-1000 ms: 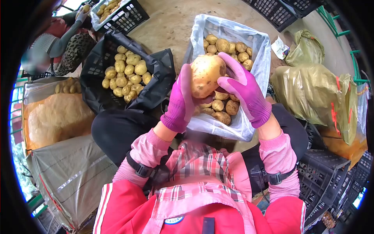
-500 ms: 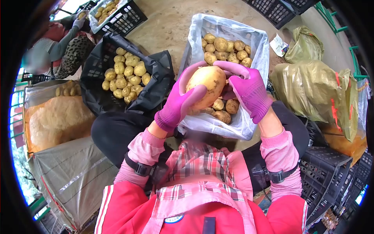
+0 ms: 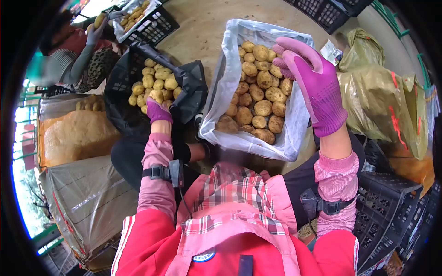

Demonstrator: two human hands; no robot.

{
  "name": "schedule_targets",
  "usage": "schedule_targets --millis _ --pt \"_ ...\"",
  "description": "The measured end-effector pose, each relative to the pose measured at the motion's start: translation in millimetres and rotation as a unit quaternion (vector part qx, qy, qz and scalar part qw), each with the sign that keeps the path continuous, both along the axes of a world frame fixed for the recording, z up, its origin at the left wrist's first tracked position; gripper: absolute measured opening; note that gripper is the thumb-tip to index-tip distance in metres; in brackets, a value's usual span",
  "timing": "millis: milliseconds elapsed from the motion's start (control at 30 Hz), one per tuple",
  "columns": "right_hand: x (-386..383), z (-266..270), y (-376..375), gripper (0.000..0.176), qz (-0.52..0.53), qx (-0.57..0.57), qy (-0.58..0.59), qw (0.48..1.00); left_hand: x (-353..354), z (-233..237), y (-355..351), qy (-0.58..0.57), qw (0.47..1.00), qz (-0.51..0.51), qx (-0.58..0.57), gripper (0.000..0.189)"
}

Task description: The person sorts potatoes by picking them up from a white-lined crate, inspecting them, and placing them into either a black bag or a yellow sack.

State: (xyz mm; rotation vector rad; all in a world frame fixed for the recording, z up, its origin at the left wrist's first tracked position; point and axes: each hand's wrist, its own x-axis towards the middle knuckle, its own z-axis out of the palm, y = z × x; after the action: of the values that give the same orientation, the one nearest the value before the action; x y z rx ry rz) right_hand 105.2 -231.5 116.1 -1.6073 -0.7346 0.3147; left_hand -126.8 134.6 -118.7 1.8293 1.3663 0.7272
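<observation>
My left hand (image 3: 159, 112), in a purple-pink glove, reaches into the black-lined crate (image 3: 117, 103) on the left. It touches or lies just above the yellow potatoes (image 3: 159, 84) there; its fingers are mostly hidden, so its grip cannot be made out. Raised over the right side of the white-lined crate (image 3: 294, 149), my right hand (image 3: 315, 78) has its gloved fingers apart and loosely curved, with nothing in them. Browner, soil-marked potatoes (image 3: 263, 107) lie in that white-lined crate, in front of my lap.
At the upper left a person (image 3: 76, 60) in grey gloves holds a potato beside another lined crate (image 3: 156, 27). Filled sacks (image 3: 80, 138) stand on the left, yellowish bags (image 3: 368, 106) on the right. Black crates (image 3: 382, 202) are at the lower right, others at the top (image 3: 317, 14).
My hands have parted from the large potato they held together. My left hand has moved left to the black-lined crate, my right hand up and right. The other person's hands have shifted.
</observation>
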Motion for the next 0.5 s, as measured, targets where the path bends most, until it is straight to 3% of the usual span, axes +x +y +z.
schedule_targets --millis 67,100,167,200,233,367,433,500 --pt "3.9 12.0 -13.1 0.036 0.004 -0.003 -0.092 0.996 33.3 14.5 -21.9 -0.237 0.966 -0.010 -0.102 0.037" --pt "2.7 18.9 -19.7 0.036 -0.009 0.025 -0.055 0.998 68.0 67.1 -83.9 -0.277 0.951 -0.047 -0.133 0.039" --pt "-2.0 36.3 -28.5 0.036 -0.030 0.082 0.012 0.996 101.9 84.7 -138.4 -0.135 0.932 -0.335 -0.031 0.041" --pt "-8.0 49.2 -31.9 0.036 -0.045 0.101 0.084 0.990 120.2 80.6 -163.0 -0.085 0.907 -0.410 -0.044 0.041" --pt "-9.6 51.4 -37.2 0.032 -0.050 0.105 0.068 0.991 138.0 76.5 -186.4 -0.034 0.874 -0.481 -0.057 0.042" --pt "2.1 44.9 -64.2 0.030 -0.079 0.075 -0.013 0.994 197.7 -31.2 -242.4 0.175 0.768 -0.615 -0.039 0.061" --pt "2.6 49.7 -68.7 0.035 -0.100 0.072 0.092 0.988 206.5 -86.4 -260.5 0.172 0.727 -0.659 0.084 0.061" --pt "6.7 48.4 -75.2 0.034 -0.091 0.085 0.107 0.986 215.5 -96.7 -276.7 0.234 0.689 -0.668 0.155 0.061"
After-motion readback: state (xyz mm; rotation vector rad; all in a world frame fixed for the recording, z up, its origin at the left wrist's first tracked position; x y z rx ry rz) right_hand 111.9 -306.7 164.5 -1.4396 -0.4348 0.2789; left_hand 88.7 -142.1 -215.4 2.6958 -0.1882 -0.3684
